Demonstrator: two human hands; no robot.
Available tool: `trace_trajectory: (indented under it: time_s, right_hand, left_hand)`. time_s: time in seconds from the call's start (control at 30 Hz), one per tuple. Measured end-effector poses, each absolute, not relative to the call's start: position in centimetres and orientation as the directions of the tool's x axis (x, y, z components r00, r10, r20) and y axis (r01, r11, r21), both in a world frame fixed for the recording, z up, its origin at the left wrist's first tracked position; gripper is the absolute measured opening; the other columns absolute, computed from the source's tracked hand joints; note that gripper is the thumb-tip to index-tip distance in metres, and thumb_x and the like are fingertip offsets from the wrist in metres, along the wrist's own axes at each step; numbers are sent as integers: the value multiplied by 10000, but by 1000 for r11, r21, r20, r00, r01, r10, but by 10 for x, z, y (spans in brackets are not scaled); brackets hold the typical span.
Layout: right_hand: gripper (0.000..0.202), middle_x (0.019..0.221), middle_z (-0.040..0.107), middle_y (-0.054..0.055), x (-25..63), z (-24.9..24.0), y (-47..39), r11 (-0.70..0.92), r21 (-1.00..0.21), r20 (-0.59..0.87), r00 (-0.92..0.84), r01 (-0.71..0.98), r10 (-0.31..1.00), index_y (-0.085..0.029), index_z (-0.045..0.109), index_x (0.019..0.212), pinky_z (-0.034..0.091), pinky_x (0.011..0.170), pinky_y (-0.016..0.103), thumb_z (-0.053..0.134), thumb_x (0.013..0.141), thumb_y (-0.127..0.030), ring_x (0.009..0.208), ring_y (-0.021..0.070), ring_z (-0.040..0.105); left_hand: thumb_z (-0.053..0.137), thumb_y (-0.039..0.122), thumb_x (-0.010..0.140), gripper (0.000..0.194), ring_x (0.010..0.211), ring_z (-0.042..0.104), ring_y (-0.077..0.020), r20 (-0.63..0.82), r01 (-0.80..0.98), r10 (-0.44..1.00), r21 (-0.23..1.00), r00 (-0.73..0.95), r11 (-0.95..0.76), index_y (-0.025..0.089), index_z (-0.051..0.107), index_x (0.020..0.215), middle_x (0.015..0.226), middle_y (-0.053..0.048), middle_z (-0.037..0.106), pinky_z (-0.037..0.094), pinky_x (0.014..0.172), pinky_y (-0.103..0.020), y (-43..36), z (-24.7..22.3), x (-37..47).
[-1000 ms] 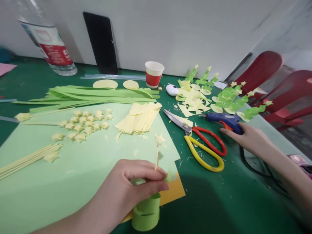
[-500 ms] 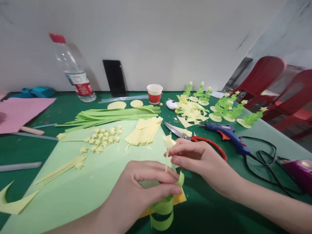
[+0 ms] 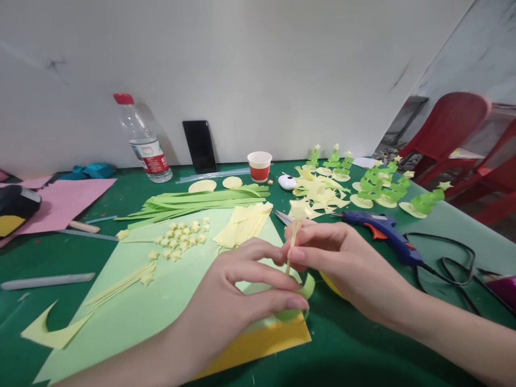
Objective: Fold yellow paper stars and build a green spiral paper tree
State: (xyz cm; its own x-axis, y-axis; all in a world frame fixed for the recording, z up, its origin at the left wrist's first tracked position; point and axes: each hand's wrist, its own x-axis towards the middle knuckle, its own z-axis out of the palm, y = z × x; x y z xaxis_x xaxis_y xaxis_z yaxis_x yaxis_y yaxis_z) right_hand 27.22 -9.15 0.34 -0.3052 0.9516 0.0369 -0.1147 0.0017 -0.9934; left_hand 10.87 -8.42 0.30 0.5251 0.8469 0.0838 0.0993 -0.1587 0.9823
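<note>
My left hand [image 3: 245, 285] is closed, pinching a curled green paper strip [image 3: 309, 286] between thumb and fingers. My right hand [image 3: 342, 258] pinches the thin pale stem [image 3: 292, 242] of a paper star [image 3: 300, 209], which stands upright above both hands. The stem's lower end runs down to the green curl near my left fingertips; their exact contact is hidden. Below the hands lies a yellow sheet [image 3: 258, 344] on the table. A pile of pale yellow strips [image 3: 245, 221] and a group of small folded stars [image 3: 181, 236] lie beyond my left hand.
Green strips [image 3: 193, 203], a paper cup [image 3: 259, 166], a bottle [image 3: 151, 156] and a phone [image 3: 200, 148] are at the back. Finished green spirals with stars [image 3: 377, 188] stand back right. A blue glue gun [image 3: 382, 231] with its cord lies right, scissors [image 3: 283, 217] behind my right hand.
The camera view has shifted, so the table items sit lower and further right. My right fingers now grip the stem closer to my left hand. The green coil hangs less below my left hand.
</note>
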Motion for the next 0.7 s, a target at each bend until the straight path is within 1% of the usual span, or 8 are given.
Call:
trace_trajectory:
  time_s: [0.07, 0.1, 0.2, 0.3, 0.37, 0.47, 0.6, 0.7]
  right_hand:
    - [147, 687, 529, -23, 274, 6, -92, -2, -992, 35, -286, -129, 958, -207, 632, 587, 386, 610, 193, 676, 722, -247, 681, 95, 469]
    - [145, 686, 534, -24, 275, 6, -92, -9, -990, 31, -287, -139, 957, -208, 633, 584, 384, 607, 189, 682, 715, -245, 684, 94, 470]
    - [141, 674, 552, -33, 274, 7, -94, -67, -983, -9, -324, -170, 946, -214, 645, 581, 384, 581, 166, 681, 717, -226, 650, 77, 467]
    - [137, 688, 589, -42, 272, 6, -96, -125, -973, -50, -349, -194, 936, -229, 662, 591, 404, 591, 142, 671, 726, -211, 655, 66, 492]
    - [127, 689, 610, -46, 271, 6, -96, -135, -972, -62, -345, -194, 937, -236, 670, 594, 416, 600, 134, 677, 717, -205, 660, 65, 508]
    - [106, 686, 624, -47, 271, 7, -97, -153, -974, -95, -312, -166, 945, -230, 677, 593, 422, 594, 125, 693, 695, -205, 649, 62, 515]
    - [71, 666, 627, -45, 268, 9, -99, -192, -973, -146, -301, -131, 943, -212, 686, 602, 426, 581, 105, 716, 652, -171, 628, 55, 520]
    - [78, 641, 614, -48, 266, 10, -102, -195, -972, -150, -299, -128, 942, -202, 682, 593, 426, 578, 95, 711, 650, -158, 604, 47, 511]
  left_hand:
    - [726, 189, 651, 139, 768, 535, -110, 108, 124, 856, 973, 506, -196, 306, 717, 576, 838, 53, 612, 422, 773, -184, -83, 5, 105]
    - [723, 196, 655, 140, 749, 525, -105, 115, 127, 857, 970, 502, -205, 311, 715, 578, 836, 54, 599, 422, 774, -190, -82, 6, 102]
    - [716, 193, 659, 148, 663, 488, -91, 134, 115, 862, 970, 489, -216, 317, 711, 578, 744, 49, 561, 428, 705, -188, -80, 9, 98]
    - [725, 189, 653, 147, 607, 457, -86, 147, 117, 858, 965, 491, -232, 309, 709, 568, 676, 49, 558, 422, 657, -180, -78, 10, 97]
    - [728, 193, 654, 144, 593, 442, -90, 170, 118, 850, 958, 499, -261, 297, 705, 558, 625, 48, 556, 421, 656, -179, -77, 11, 97]
    - [742, 164, 632, 149, 621, 443, -107, 225, 107, 846, 944, 483, -313, 281, 695, 552, 545, 46, 537, 417, 641, -171, -78, 12, 97]
    - [777, 127, 567, 170, 631, 454, -99, 227, 117, 873, 946, 431, -303, 266, 679, 577, 597, 59, 563, 423, 623, -159, -80, 15, 96]
    - [775, 131, 569, 161, 599, 455, -91, 243, 115, 870, 941, 429, -319, 240, 660, 540, 609, 58, 575, 428, 610, -167, -81, 17, 97]
